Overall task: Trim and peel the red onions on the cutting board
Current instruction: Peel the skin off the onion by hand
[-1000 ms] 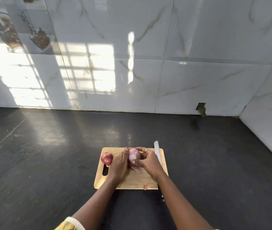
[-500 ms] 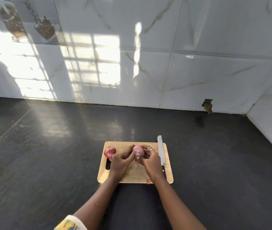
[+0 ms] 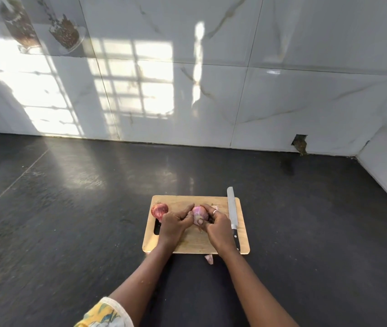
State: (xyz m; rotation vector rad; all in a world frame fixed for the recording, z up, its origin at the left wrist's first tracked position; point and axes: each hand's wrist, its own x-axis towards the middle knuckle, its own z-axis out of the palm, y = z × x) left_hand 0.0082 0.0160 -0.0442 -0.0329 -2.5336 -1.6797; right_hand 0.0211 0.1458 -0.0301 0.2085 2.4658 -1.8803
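A wooden cutting board [image 3: 243, 241] lies on the dark counter. Above its middle I hold a partly peeled, pale pink onion [image 3: 199, 213] between both hands. My left hand [image 3: 173, 226] grips its left side with curled fingers and thumb. My right hand [image 3: 218, 228], a ring on one finger, grips its right side, the thumb on the onion's near end. A second red onion [image 3: 159, 210] with its skin on sits at the board's left edge, by the handle slot. A knife [image 3: 232, 212] lies along the board's right side, blade pointing away.
A scrap of onion skin [image 3: 209, 258] lies on the counter just off the board's near edge. White marble wall tiles rise behind and to the right, with a small hole [image 3: 300, 143] at the base. The dark counter [image 3: 69, 208] stretches left.
The loose strip of skin that hung below the onion a second ago no longer hangs there. Both hands keep hold of the onion, with my right thumb now on its near end.
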